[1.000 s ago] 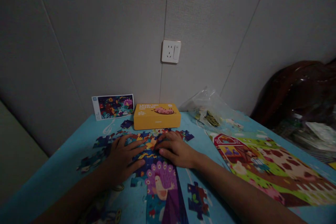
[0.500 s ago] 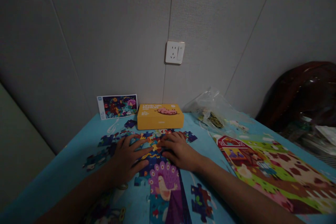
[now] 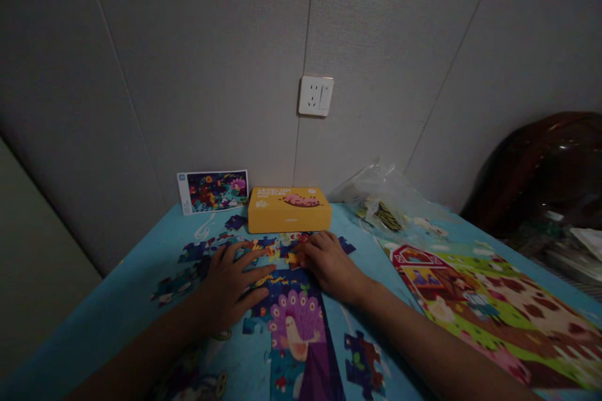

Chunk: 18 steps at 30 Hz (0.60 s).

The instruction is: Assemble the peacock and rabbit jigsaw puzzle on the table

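Observation:
My left hand [image 3: 232, 285] lies flat with its fingers spread over the left part of a partly joined jigsaw puzzle [image 3: 298, 322], which shows a purple peacock. Across from it, my right hand [image 3: 329, 265] has its fingers curled together at the puzzle's upper right. They pinch a small puzzle piece with orange on it [image 3: 292, 260], partly hidden under the fingertips. A gap of blue tabletop shows just below that piece. Joined dark blue pieces [image 3: 176, 285] lie left of my left hand. Another cluster of pieces [image 3: 363, 363] sits below my right forearm.
A yellow puzzle box [image 3: 289, 216] stands against the wall, beside a leaning reference picture card [image 3: 216, 191]. A clear plastic bag [image 3: 383, 200] with pieces in it rests at the back right. A farm-scene puzzle [image 3: 493, 310] covers the right side of the blue table.
My right hand's fingers have drawn in from spread to curled around the orange piece, and a gap has opened below it. My left hand stays spread in place. The view shifts slightly.

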Motion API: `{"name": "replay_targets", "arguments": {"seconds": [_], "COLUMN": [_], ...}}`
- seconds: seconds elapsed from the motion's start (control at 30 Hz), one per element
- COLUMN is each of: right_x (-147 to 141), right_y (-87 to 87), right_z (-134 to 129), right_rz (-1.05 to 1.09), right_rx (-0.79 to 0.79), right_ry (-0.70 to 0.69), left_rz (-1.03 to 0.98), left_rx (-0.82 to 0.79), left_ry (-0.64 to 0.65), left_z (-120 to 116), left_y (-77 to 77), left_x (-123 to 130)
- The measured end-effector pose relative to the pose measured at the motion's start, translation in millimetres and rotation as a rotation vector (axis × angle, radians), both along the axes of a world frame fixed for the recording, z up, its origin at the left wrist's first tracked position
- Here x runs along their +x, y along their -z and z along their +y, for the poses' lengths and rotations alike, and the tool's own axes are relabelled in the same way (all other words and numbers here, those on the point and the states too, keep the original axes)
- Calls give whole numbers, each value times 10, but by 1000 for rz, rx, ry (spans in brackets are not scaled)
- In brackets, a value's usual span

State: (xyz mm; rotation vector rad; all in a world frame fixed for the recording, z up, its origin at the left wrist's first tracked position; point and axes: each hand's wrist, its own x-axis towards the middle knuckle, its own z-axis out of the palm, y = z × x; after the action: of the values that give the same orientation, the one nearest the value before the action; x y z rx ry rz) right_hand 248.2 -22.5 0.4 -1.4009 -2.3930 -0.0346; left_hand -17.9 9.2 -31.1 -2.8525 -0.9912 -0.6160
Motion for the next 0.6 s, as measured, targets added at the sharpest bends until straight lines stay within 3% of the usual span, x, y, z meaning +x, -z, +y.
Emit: {"name": "replay_targets", "arguments": {"seconds": [0.1, 0.23, 0.3, 0.47, 0.6], "right_x": [67, 110, 96, 22, 6], "right_y": [21, -22, -42, 38, 104], "right_z": [49, 65, 49, 21, 38], "right_rz": [6, -37, -46, -30, -47], "right_rx": [9, -32, -35, -48, -89], "right_ry": [110, 374, 426, 100, 12], "left_rz": [-36, -58, -58, -40, -40], "left_rx": [5, 0, -2, -22, -28], "left_ry": [7, -7, -27, -46, -49], "left_z": [6, 18, 26, 29, 22], "left_y": [-3, -5, 5, 22, 11], "left_x": [-1, -19, -29, -32, -19]}}
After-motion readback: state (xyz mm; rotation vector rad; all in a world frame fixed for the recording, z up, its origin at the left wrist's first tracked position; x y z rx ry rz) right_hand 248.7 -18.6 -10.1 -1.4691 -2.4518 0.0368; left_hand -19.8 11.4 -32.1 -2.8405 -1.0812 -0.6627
